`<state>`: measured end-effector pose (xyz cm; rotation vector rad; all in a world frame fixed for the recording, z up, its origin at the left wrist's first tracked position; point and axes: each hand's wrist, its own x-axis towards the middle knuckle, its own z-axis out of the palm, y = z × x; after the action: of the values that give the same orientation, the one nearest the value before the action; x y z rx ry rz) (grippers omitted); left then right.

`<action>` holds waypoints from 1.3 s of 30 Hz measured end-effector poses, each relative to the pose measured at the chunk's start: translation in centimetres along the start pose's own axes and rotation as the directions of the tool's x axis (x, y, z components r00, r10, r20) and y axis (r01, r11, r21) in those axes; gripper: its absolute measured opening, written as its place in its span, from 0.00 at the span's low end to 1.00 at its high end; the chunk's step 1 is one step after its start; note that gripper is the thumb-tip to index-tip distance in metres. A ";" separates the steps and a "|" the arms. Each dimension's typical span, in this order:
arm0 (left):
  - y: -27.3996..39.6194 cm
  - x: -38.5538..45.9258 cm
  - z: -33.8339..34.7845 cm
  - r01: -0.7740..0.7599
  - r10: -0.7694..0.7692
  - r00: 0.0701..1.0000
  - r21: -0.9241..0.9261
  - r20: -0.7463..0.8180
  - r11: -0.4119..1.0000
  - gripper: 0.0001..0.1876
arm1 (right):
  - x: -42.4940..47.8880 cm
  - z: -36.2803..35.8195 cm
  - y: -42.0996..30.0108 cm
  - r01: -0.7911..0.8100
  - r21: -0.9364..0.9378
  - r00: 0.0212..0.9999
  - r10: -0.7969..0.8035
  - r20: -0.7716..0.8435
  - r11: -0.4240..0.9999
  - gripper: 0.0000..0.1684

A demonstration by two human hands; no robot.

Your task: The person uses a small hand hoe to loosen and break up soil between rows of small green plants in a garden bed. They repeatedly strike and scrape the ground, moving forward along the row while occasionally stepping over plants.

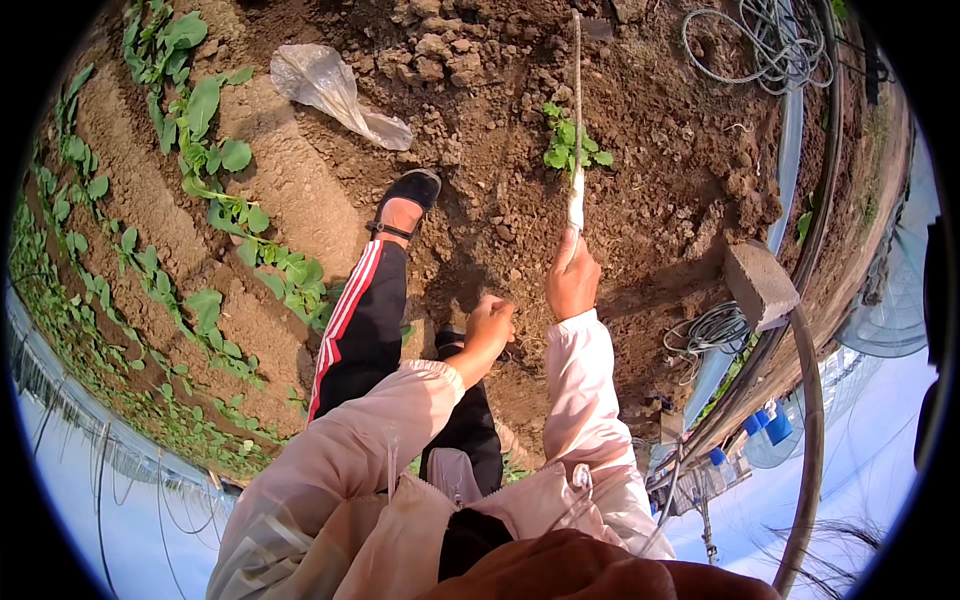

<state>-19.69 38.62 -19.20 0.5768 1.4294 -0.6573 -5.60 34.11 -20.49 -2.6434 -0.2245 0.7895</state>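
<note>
My right hand (573, 276) grips the white-wrapped handle (576, 201) of a long thin-shafted tool, apparently a hoe. Its shaft (577, 82) points away from me, and a flat, soil-coloured blade (597, 29) seems to sit at the far end. Under the shaft grows a small leafy green plant (570, 142), partly covered by it. Over the soil near my rear foot, my left hand (489, 326) is curled with its fingers closed; nothing shows in it. Crumbly brown soil (502, 202) lies around both hands.
A crumpled clear plastic bag (322, 82) lies ahead of my front foot (405, 202). Rows of leafy seedlings (225, 202) run along the left. To the right are a concrete block (761, 285), coiled rope (716, 330), more rope (772, 52) and a curved pole (810, 420).
</note>
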 end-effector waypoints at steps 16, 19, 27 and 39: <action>-1.2 0.9 0.3 0.029 -0.031 0.996 0.025 0.084 0.999 0.13 | 8.2 -2.9 -0.8 -0.004 -0.097 0.988 -0.011 -0.152 0.995 0.25; -1.5 1.1 0.0 0.025 -0.027 0.997 0.030 0.072 0.999 0.14 | 4.2 -3.5 -2.1 0.031 0.029 0.986 -0.026 -0.164 0.999 0.27; -1.6 0.7 0.5 0.006 -0.007 0.999 0.022 0.036 1.000 0.11 | 5.1 -1.8 -3.6 -0.016 0.061 0.999 0.017 -0.027 0.998 0.33; -0.3 0.9 0.7 0.057 -0.057 0.998 -0.022 0.009 0.998 0.11 | 9.1 1.2 -13.3 0.194 0.054 0.977 -0.197 0.078 0.980 0.26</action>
<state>-19.39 37.91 -20.01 0.5170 1.4480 -0.6874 0.72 49.01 -20.66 -2.5004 -0.4753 0.8288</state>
